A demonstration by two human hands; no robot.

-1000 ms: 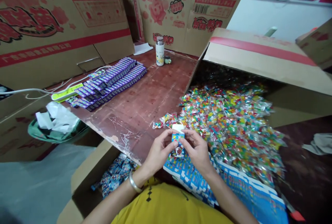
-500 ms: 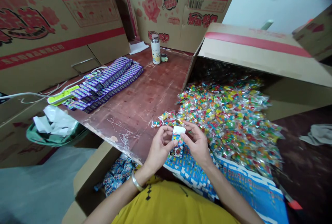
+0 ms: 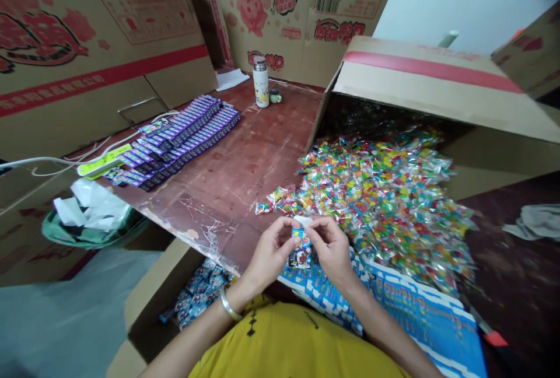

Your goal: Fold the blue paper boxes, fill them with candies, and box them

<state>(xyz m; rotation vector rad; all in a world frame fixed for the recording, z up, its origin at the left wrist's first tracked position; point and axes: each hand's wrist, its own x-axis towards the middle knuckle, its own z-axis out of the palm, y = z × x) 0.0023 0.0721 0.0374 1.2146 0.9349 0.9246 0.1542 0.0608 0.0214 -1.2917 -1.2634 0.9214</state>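
Both hands grip one small blue printed candy box in front of my body. My left hand is closed on its left side, thumb across the front. My right hand pinches the upper right, its thumb by the white top flap. Under and beside the hands lie rows of flat blue cartons. Beyond them spreads a heap of clear bags of colourful candies, with a few bags apart at its left edge. Whether anything is inside the held box is hidden.
A large carton lies open behind the candy bags. Purple boxes stand in rows at left, near a yellow-green power strip. A bottle and cup stand farther back. Below the table edge, an open carton holds filled blue boxes.
The white top flap, upright before, is now tilted down and mostly covered by my fingers. My fingers have drawn in closer over the box's top.
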